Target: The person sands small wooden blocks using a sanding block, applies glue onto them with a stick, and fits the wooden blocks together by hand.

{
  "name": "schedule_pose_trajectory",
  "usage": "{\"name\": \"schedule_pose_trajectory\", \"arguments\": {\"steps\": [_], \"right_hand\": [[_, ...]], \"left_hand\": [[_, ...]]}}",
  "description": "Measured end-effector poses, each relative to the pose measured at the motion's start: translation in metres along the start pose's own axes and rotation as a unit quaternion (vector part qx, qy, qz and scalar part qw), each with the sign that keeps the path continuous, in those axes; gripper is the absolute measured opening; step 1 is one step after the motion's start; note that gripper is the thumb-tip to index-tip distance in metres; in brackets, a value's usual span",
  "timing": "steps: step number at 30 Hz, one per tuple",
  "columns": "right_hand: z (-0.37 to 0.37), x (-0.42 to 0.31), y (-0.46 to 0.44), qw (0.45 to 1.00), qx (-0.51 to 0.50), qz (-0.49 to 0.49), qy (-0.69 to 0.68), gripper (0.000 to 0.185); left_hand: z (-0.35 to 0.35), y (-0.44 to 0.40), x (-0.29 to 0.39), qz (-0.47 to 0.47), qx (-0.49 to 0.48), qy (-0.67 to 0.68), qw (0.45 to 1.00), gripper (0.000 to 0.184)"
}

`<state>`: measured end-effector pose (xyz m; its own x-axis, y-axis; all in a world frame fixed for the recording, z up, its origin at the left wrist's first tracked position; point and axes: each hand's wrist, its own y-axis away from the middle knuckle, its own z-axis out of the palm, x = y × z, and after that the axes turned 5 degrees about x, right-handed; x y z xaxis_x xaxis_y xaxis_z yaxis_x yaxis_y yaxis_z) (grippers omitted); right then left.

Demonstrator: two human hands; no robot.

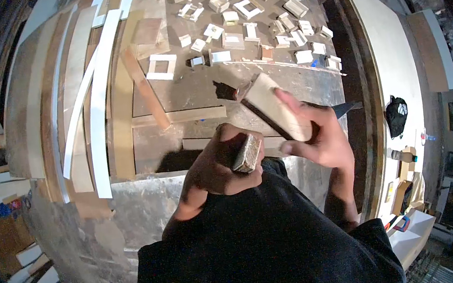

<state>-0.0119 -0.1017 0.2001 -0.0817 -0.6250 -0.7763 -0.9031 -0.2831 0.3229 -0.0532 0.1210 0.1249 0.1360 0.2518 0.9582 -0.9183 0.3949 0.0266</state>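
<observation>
My left hand (221, 165) is closed around a wooden piece (247, 154) whose rough, speckled end points up out of the fist. The rest of that piece is hidden by the fingers. To its right, my right hand (324, 135) grips a pale, flat wooden block (273, 107) with a dark long edge, thumb on one side and fingers on the other. The block is tilted, its far end pointing up and left over the workbench (192, 95). The two held pieces are apart.
Many small wooden pieces and frames lie at the back, among them a square frame (161, 67). Long boards and white strips (106, 105) lie on the left. A thin wooden strip (178, 117) lies before me. On the right stands a white-topped table (392, 59) with a black bag (397, 116).
</observation>
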Motion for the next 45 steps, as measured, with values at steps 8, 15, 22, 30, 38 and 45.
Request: {"name": "schedule_pose_trajectory", "arguments": {"steps": [8, 15, 22, 30, 38, 45], "right_hand": [[0.012, 0.026, 0.002, 0.944, 0.022, -0.260, -0.201, 0.087], [0.025, 0.037, 0.007, 0.937, 0.082, -0.265, -0.215, 0.088], [0.037, 0.038, 0.013, 0.923, 0.103, -0.240, -0.285, 0.092], [0.043, 0.033, 0.018, 0.931, 0.086, -0.208, -0.287, 0.094], [0.047, 0.025, 0.014, 0.924, 0.105, -0.177, -0.321, 0.093], [0.051, 0.010, 0.008, 0.916, 0.123, -0.135, -0.357, 0.092]], "left_hand": [[0.000, -0.007, -0.010, 0.016, 0.160, -0.018, 0.987, 0.039], [-0.002, -0.018, -0.002, 0.069, 0.227, 0.015, 0.971, 0.029], [0.001, -0.008, 0.005, -0.032, 0.012, 0.491, 0.870, 0.034], [0.015, -0.008, -0.018, 0.003, 0.207, 0.348, 0.915, 0.040], [0.024, -0.013, -0.006, -0.012, 0.208, 0.231, 0.950, 0.041], [0.034, -0.008, 0.020, -0.035, 0.144, 0.107, 0.983, 0.028]]}}
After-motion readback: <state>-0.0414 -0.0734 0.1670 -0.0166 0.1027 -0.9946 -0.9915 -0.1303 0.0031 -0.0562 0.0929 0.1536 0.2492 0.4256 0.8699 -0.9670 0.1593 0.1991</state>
